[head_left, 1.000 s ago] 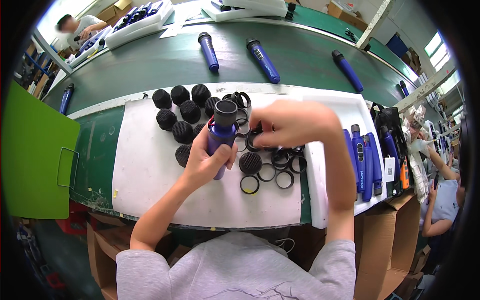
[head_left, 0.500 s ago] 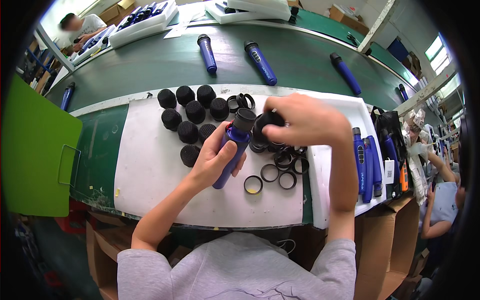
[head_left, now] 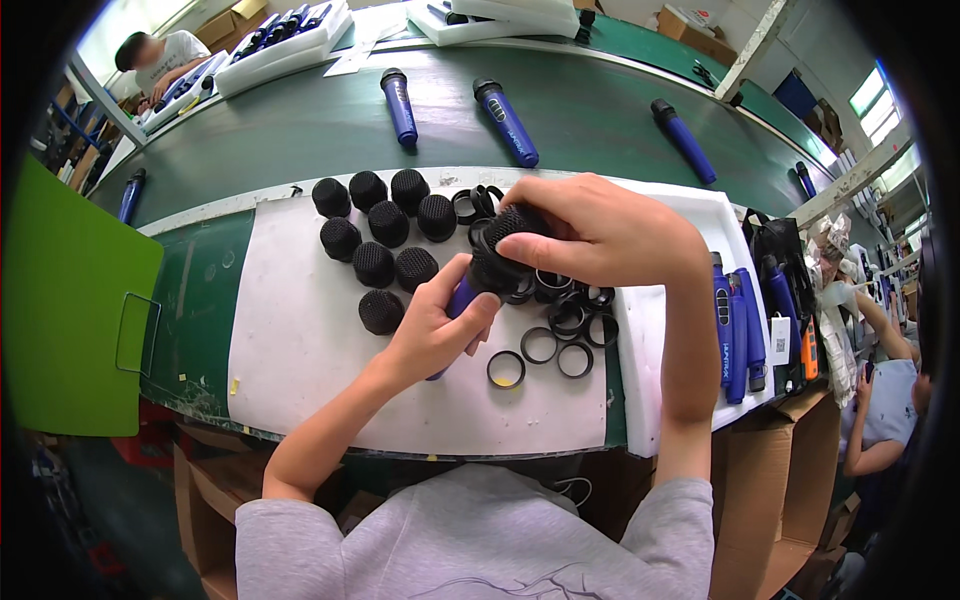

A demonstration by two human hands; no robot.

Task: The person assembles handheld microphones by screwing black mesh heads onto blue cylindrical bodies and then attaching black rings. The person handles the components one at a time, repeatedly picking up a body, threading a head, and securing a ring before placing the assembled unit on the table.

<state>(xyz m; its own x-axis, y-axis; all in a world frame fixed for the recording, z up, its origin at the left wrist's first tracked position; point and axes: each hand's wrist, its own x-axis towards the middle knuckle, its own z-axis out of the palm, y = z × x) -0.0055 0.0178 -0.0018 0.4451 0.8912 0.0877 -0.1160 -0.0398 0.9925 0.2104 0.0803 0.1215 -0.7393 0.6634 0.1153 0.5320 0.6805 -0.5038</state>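
Note:
My left hand (head_left: 432, 328) is wrapped round the blue body of a handheld microphone (head_left: 463, 298), which tilts with its top to the upper right. Over its top end sits a black mesh microphone grille (head_left: 517, 226), gripped by the curled fingers and thumb of my right hand (head_left: 595, 228). The joint between grille and body is partly hidden by my fingers. Left of my hands, several more black mesh grilles (head_left: 388, 224) stand on the white work mat (head_left: 300, 370). Loose black rings (head_left: 575, 375) lie to the right, some beneath my right hand.
Blue microphones (head_left: 507, 123) lie spaced along the green conveyor belt (head_left: 600, 110) ahead. At right, a white foam tray (head_left: 642, 410) holds more blue microphones (head_left: 737, 335). A bright green panel (head_left: 80, 310) stands at left. Another person (head_left: 172, 58) sits at far left.
My right hand has moved slightly left, bringing the black grille onto the microphone's top. The blue microphones on the belt have shifted a little to the left.

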